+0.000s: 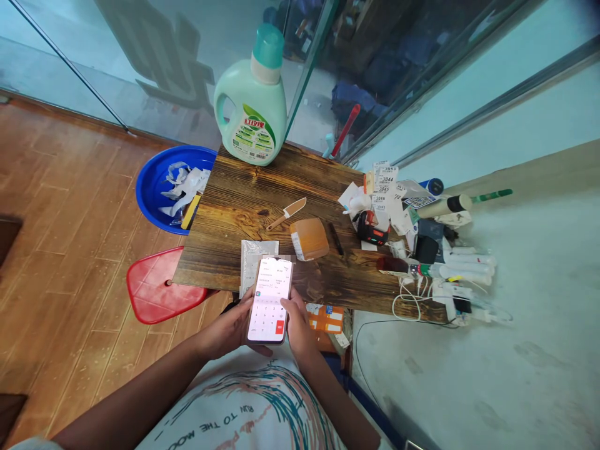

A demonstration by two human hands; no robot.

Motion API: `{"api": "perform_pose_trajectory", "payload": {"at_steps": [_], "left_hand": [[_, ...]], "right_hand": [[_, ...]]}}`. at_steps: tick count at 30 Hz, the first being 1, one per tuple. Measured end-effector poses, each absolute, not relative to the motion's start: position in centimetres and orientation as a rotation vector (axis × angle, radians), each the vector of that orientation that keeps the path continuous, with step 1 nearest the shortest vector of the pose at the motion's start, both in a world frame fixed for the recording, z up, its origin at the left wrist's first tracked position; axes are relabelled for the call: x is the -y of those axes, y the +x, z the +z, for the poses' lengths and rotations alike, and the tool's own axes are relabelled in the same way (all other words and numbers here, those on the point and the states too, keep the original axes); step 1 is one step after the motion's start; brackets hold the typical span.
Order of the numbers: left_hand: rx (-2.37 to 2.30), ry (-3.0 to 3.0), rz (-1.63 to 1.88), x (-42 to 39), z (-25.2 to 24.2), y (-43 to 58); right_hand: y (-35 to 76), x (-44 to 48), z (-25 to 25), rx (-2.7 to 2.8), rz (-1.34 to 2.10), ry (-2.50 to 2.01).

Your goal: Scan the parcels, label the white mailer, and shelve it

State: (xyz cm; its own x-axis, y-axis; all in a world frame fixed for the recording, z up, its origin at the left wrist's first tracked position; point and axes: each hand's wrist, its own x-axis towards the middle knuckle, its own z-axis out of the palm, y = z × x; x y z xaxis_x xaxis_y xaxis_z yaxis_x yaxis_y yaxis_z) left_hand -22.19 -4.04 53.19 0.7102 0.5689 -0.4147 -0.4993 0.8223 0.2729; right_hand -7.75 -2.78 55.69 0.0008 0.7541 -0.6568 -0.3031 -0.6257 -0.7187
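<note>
A smartphone (pixel 268 294) with a lit white screen is held upright over the near edge of the wooden table (pixel 234 206). The screen shows a number keypad with a red key. My left hand (pixel 229 328) is closed around its left side, fingers passing behind it. My right hand (pixel 298 319) grips the right side, its thumb over the upper part of the keypad. Partly behind the phone lies a pale flat packet (pixel 248 259). Further in on the table are a small knife (pixel 288 212), an orange-brown container with a white label (pixel 310 239) and a thin black stick-like item (pixel 335 238).
A large green detergent bottle (pixel 253 119) stands at the far left table corner. Paper labels (pixel 385 187), cables (pixel 398 306) and small goods crowd the right end by the wall. On the floor are a blue basin (pixel 152 187) with scraps and a red stool (pixel 154 290).
</note>
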Motion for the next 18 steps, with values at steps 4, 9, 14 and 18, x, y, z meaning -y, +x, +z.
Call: {"api": "perform_pose_trajectory", "payload": {"at_steps": [4, 9, 14, 18], "left_hand": [[-0.510, 0.157, 0.628, 4.3, 52.4, -22.5], [-0.514, 0.225, 0.650, 4.4, 52.0, -22.6], [-0.556, 0.238, 0.653, 4.5, 51.9, -22.6], [-0.571, 0.236, 0.652, 4.5, 51.8, -22.5]], "right_hand": [[-7.0, 2.8, 55.8, 0.539, 1.858, -1.374], [-6.8, 2.9, 56.0, 0.611, 1.884, -1.344], [-7.0, 3.0, 55.6, 0.564, 1.889, -1.325], [-7.0, 2.9, 55.4, 0.609, 1.876, -1.320]]}}
